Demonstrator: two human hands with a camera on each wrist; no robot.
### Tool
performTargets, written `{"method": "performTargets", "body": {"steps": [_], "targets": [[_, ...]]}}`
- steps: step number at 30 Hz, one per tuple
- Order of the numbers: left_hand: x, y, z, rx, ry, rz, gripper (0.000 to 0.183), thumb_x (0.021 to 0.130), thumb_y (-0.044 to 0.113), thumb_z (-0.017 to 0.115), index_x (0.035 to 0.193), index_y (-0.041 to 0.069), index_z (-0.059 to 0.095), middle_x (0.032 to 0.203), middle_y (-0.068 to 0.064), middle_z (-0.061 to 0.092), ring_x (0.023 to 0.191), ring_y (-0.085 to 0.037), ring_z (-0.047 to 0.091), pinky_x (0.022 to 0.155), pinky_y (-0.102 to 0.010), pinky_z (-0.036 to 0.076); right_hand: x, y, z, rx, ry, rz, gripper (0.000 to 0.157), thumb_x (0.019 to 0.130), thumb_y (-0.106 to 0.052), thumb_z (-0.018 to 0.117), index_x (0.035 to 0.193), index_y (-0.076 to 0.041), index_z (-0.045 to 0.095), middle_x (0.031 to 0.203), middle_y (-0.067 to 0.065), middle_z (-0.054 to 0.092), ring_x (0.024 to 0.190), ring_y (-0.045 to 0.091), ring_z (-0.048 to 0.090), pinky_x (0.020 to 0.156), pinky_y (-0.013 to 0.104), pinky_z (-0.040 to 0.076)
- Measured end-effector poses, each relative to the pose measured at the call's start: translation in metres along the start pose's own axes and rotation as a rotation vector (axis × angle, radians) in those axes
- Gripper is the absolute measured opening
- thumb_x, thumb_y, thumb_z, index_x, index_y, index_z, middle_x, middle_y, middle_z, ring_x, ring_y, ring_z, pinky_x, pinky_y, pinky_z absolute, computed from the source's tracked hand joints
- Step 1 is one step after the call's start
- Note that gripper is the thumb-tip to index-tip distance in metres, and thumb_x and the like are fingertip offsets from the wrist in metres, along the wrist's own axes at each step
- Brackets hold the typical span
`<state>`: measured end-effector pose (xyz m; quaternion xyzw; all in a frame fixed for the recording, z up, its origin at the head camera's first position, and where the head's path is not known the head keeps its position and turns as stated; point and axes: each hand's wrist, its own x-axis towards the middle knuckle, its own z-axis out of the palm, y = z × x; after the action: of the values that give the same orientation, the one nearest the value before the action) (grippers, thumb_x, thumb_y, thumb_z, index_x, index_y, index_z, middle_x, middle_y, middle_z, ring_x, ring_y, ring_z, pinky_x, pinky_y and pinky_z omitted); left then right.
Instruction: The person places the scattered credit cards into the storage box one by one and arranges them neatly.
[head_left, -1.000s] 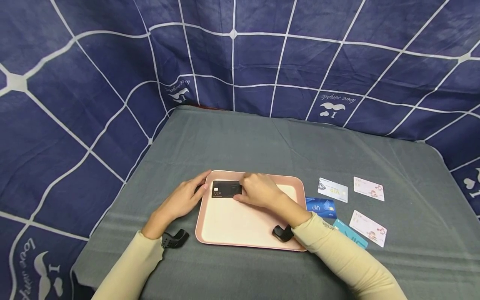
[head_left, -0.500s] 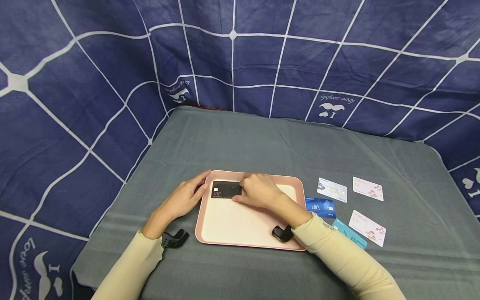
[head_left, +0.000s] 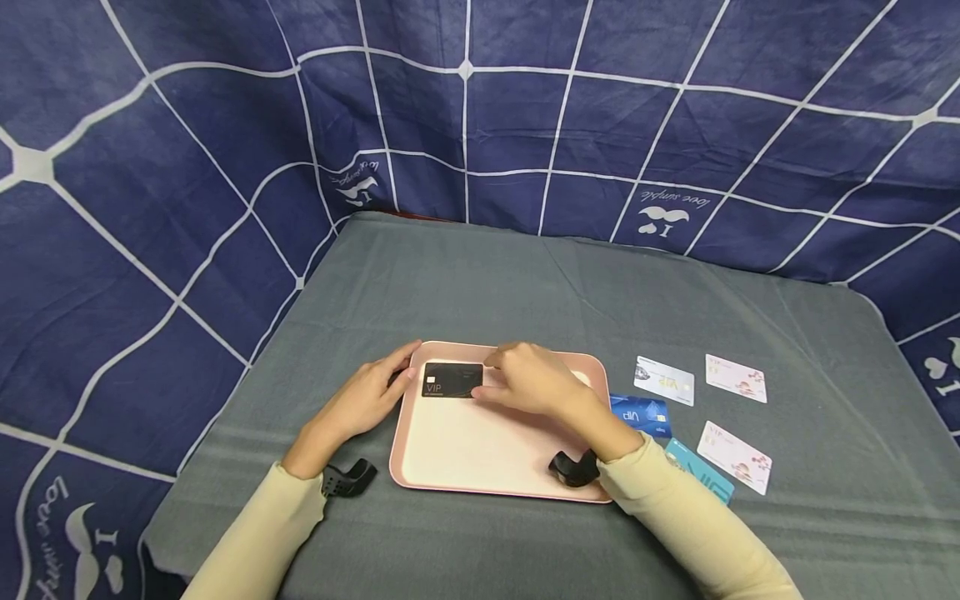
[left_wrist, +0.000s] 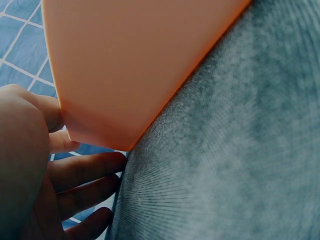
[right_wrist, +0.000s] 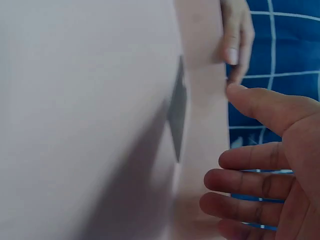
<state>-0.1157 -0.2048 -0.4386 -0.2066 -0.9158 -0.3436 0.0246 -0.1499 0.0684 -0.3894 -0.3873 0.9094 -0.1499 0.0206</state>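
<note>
A black VIP card (head_left: pixel 452 380) lies in the far left corner of a pink tray (head_left: pixel 472 450). My left hand (head_left: pixel 369 398) rests against the tray's left edge, its thumb at the rim and a fingertip at the far corner. In the left wrist view, the other fingers of the left hand (left_wrist: pixel 75 175) extend loosely beside the tray corner. Just right of the card, my right hand (head_left: pixel 534 382) hovers over the tray, holding nothing. Its fingers and thumb stand apart in the right wrist view, while the card (right_wrist: pixel 178 112) shows as a thin dark sliver.
Right of the tray lie a blue card (head_left: pixel 642 417), a white card (head_left: pixel 664 381), a teal card (head_left: pixel 701 472) and two pink cards, one farther back (head_left: pixel 736 378) and one nearer (head_left: pixel 735 457). Grey cloth (head_left: pixel 480 283) covers the table, and a blue checked curtain (head_left: pixel 510 108) hangs behind.
My right hand has let go of the black card, its fingers have spread, and it has shifted slightly right. The card's right end is now uncovered. My left hand has stayed at the tray.
</note>
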Motion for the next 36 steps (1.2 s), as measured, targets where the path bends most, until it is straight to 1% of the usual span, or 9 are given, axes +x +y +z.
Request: {"method": "performTargets", "body": {"steps": [2, 4, 7, 10, 15, 19, 23, 29, 36], "targets": [[0.0, 0.0, 0.0, 0.001, -0.001, -0.001, 0.045, 0.105, 0.018, 0.051, 0.146, 0.001, 0.046, 0.124, -0.025, 0.063, 0.115, -0.037, 0.061, 0.095, -0.053, 0.047, -0.004, 0.0, -0.004, 0.016, 0.01, 0.017, 0.039, 0.089, -0.045, 0.072, 0.096, -0.007, 0.074, 0.094, 0.003, 0.07, 0.078, 0.014, 0.062, 0.066, 0.033, 0.052], [0.0, 0.0, 0.0, 0.002, -0.002, -0.001, 0.045, 0.105, 0.018, 0.051, 0.146, 0.001, 0.046, 0.124, -0.025, 0.063, 0.114, -0.038, 0.061, 0.095, -0.053, 0.048, -0.009, 0.0, -0.008, 0.041, 0.036, 0.024, 0.042, 0.089, -0.043, 0.072, 0.107, -0.005, 0.074, 0.105, 0.006, 0.072, 0.088, 0.017, 0.066, 0.074, 0.036, 0.055], [0.0, 0.0, 0.0, 0.003, 0.0, 0.003, 0.045, 0.105, 0.018, 0.051, 0.145, 0.0, 0.046, 0.124, -0.025, 0.063, 0.114, -0.038, 0.061, 0.095, -0.054, 0.048, -0.014, 0.0, -0.013, 0.083, 0.086, 0.019, 0.043, 0.089, -0.041, 0.073, 0.111, -0.004, 0.074, 0.107, 0.007, 0.072, 0.092, 0.02, 0.068, 0.076, 0.039, 0.055], [0.001, -0.001, 0.0, -0.002, 0.0, 0.005, 0.045, 0.105, 0.018, 0.051, 0.145, 0.0, 0.046, 0.124, -0.025, 0.063, 0.114, -0.038, 0.061, 0.095, -0.054, 0.047, -0.019, 0.001, -0.017, 0.113, 0.133, 0.009, 0.043, 0.089, -0.039, 0.073, 0.113, -0.002, 0.073, 0.104, 0.009, 0.072, 0.089, 0.023, 0.069, 0.074, 0.04, 0.056], [0.001, -0.001, 0.0, -0.012, -0.003, 0.003, 0.045, 0.105, 0.019, 0.05, 0.146, 0.001, 0.046, 0.124, -0.026, 0.063, 0.115, -0.037, 0.061, 0.095, -0.053, 0.048, -0.025, 0.004, -0.02, 0.142, 0.189, -0.004, 0.043, 0.089, -0.037, 0.074, 0.112, 0.0, 0.072, 0.099, 0.011, 0.072, 0.087, 0.025, 0.07, 0.075, 0.041, 0.055], [0.001, -0.001, 0.0, -0.013, 0.001, 0.0, 0.045, 0.105, 0.019, 0.05, 0.146, 0.001, 0.045, 0.124, -0.026, 0.063, 0.115, -0.038, 0.061, 0.095, -0.053, 0.047, -0.031, 0.007, -0.026, 0.138, 0.218, -0.026, 0.043, 0.088, -0.036, 0.075, 0.112, -0.001, 0.072, 0.098, 0.009, 0.071, 0.086, 0.023, 0.069, 0.074, 0.039, 0.056], [0.001, -0.001, 0.0, -0.011, 0.004, -0.001, 0.045, 0.105, 0.019, 0.05, 0.147, 0.001, 0.045, 0.125, -0.025, 0.063, 0.117, -0.038, 0.06, 0.096, -0.053, 0.047, -0.037, 0.011, -0.036, 0.14, 0.236, -0.032, 0.041, 0.088, -0.034, 0.075, 0.113, -0.002, 0.072, 0.098, 0.009, 0.071, 0.088, 0.022, 0.069, 0.076, 0.04, 0.055], [0.002, -0.001, 0.0, -0.009, 0.0, 0.001, 0.046, 0.105, 0.019, 0.051, 0.147, 0.001, 0.045, 0.126, -0.025, 0.062, 0.117, -0.038, 0.06, 0.096, -0.054, 0.047, -0.047, 0.021, -0.047, 0.16, 0.25, 0.011, 0.039, 0.087, -0.032, 0.076, 0.113, -0.003, 0.072, 0.096, 0.009, 0.07, 0.088, 0.022, 0.066, 0.076, 0.041, 0.054], [0.002, -0.002, 0.001, -0.005, -0.003, -0.001, 0.045, 0.105, 0.017, 0.051, 0.146, 0.0, 0.046, 0.125, -0.025, 0.063, 0.116, -0.038, 0.06, 0.096, -0.053, 0.047, -0.055, 0.034, -0.049, 0.169, 0.284, 0.042, 0.037, 0.086, -0.029, 0.078, 0.111, -0.002, 0.073, 0.091, 0.009, 0.069, 0.084, 0.023, 0.066, 0.073, 0.04, 0.054]]}}
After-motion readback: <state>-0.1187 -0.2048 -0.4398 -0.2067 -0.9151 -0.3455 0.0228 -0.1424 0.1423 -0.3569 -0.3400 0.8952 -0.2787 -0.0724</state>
